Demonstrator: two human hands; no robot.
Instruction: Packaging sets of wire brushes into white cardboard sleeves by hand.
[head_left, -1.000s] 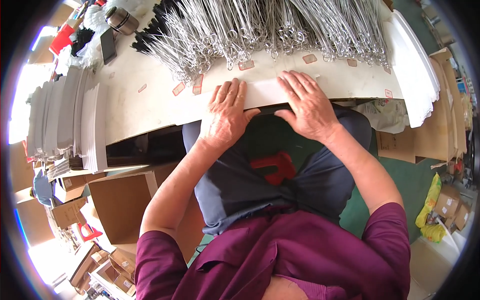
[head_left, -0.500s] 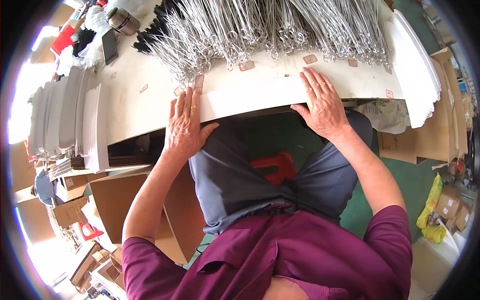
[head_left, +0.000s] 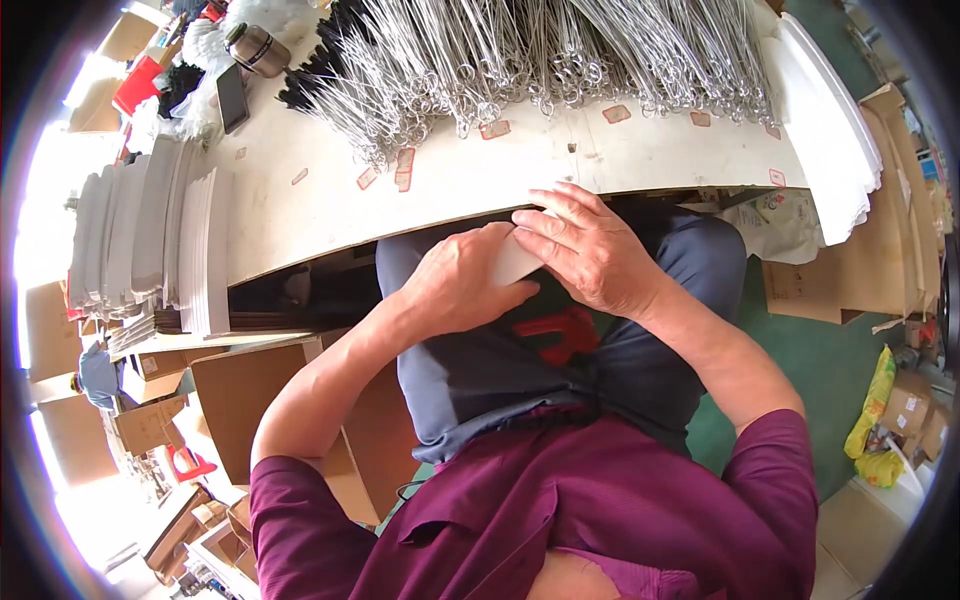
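Observation:
Just off the front edge of the white tabletop [head_left: 340, 215], above my lap, both hands meet at a white paper or card strip [head_left: 512, 258] that looks folded. My left hand [head_left: 465, 278] is closed around its left side, thumb along the lower edge. From the right, my right hand [head_left: 592, 250] presses its fingers together over the strip's upper end, close to the left knuckles; its thumb is hidden. Most of the strip is covered by the hands. Beyond them, many metal wires with ring ends [head_left: 560, 70] lie heaped across the tabletop.
White sheets stand stacked at the left [head_left: 203, 250], and another white stack [head_left: 825, 130] hangs over the right edge. A metal bottle [head_left: 258, 50] and a phone [head_left: 232, 98] lie at the back left. An open cardboard box [head_left: 250, 400] is beside my left arm; a red object [head_left: 560, 335] shows below my hands.
Both hands have left the tabletop edge, where they lay flat on a long white strip, and come together over my lap. The strip is off the table, folded small between them.

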